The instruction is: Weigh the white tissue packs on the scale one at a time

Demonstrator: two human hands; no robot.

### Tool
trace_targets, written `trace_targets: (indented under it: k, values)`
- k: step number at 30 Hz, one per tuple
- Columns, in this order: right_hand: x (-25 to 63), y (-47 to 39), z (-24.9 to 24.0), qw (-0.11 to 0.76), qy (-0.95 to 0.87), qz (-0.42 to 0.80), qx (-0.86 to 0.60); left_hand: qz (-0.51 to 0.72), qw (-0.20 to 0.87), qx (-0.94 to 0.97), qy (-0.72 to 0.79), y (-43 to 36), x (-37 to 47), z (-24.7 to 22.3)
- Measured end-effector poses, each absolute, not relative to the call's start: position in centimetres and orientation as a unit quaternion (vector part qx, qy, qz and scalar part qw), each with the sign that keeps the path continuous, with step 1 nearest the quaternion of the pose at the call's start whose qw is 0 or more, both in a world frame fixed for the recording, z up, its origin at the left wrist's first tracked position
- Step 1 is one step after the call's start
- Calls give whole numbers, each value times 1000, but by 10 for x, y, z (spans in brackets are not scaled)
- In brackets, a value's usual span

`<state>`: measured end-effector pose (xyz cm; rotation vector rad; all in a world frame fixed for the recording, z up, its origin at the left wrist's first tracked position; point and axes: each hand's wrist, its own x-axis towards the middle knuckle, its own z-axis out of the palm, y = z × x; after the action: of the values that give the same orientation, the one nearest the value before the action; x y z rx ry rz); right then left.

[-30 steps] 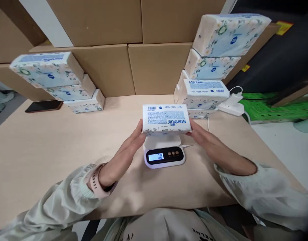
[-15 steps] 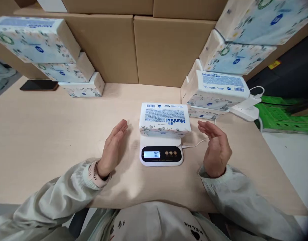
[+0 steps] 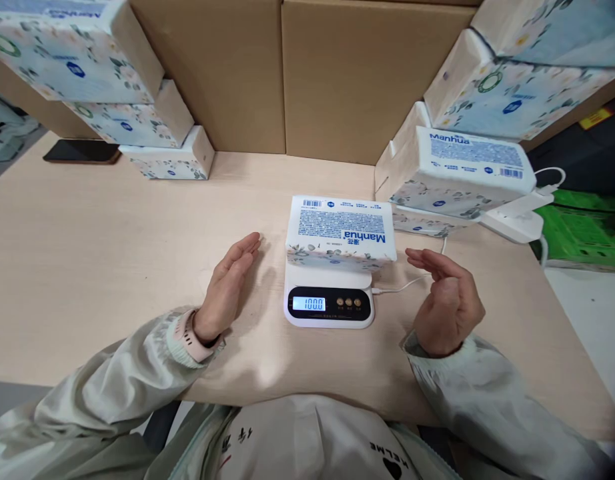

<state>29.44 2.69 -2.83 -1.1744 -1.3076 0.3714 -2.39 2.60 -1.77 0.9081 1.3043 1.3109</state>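
Note:
A white tissue pack (image 3: pixel 341 230) with blue print lies on a small white digital scale (image 3: pixel 330 323), its printing upside down to me. The scale's lit display shows 100.0. My left hand (image 3: pixel 227 287) is to the left of the pack, fingers stretched out, touching nothing but perhaps the table. On the other side, my right hand (image 3: pixel 446 300) stands with its palm facing the pack and its fingers extended, holding nothing. Both hands are apart from the pack and the scale. A white cable (image 3: pixel 400 288) runs from the scale's right side.
Tissue packs (image 3: pixel 170 157) are stacked at the back left beside a dark phone (image 3: pixel 81 151). More packs (image 3: pixel 472 167) are piled at the back right, near a white power strip (image 3: pixel 517 219). Cardboard boxes (image 3: pixel 372 80) line the back. A green crate (image 3: pixel 587 230) is at the far right.
The scale's display has gone from 0.0 to 100.0. The view has shifted slightly, while both hands keep nearly the same pose beside the pack.

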Motion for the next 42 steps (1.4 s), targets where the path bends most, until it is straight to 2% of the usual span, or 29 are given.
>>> trace_targets:
  k: [10, 42]
  values:
    - [288, 28, -23, 631, -583, 101, -501, 538, 505, 399, 545, 26, -25, -18]
    - [297, 32, -33, 609, -620, 121, -480, 551, 512, 382, 537, 27, -25, -17]
